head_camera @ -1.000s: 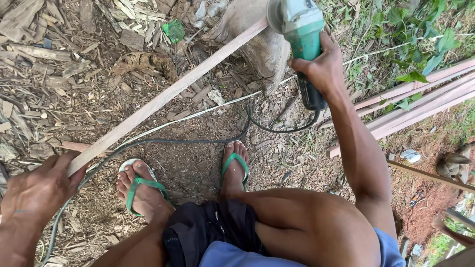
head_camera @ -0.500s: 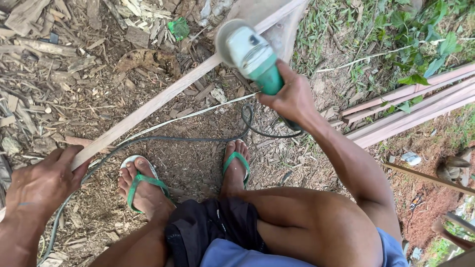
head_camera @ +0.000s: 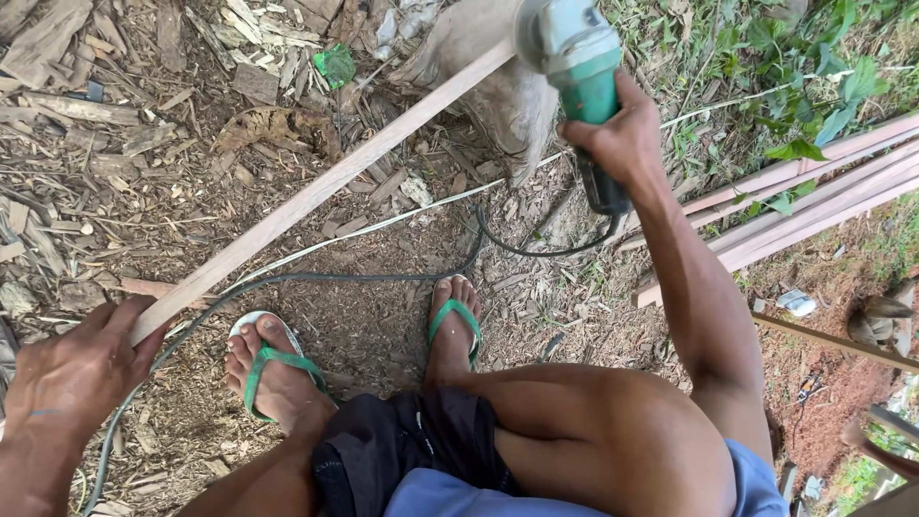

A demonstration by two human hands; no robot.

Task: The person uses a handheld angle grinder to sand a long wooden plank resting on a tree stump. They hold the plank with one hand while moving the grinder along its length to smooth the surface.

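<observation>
My right hand (head_camera: 617, 139) grips a green angle grinder (head_camera: 574, 53) at the top of the view, its disc resting against the far part of a long pale wooden strip (head_camera: 316, 196). The strip slants from upper right down to lower left, where my left hand (head_camera: 77, 369) holds its near end. The grinder's black cable (head_camera: 536, 251) loops down over the ground past my feet, which wear green flip-flops (head_camera: 263, 359).
The ground is dirt strewn with wood chips and offcuts (head_camera: 115, 105). Several long wooden strips (head_camera: 795, 206) lie at the right by green plants (head_camera: 795, 86). A grey stump or sack (head_camera: 498, 91) sits under the strip's far end.
The grinder moved left and down along the strip half a second ago, and now it is back up toward the strip's far end. My left hand keeps its hold.
</observation>
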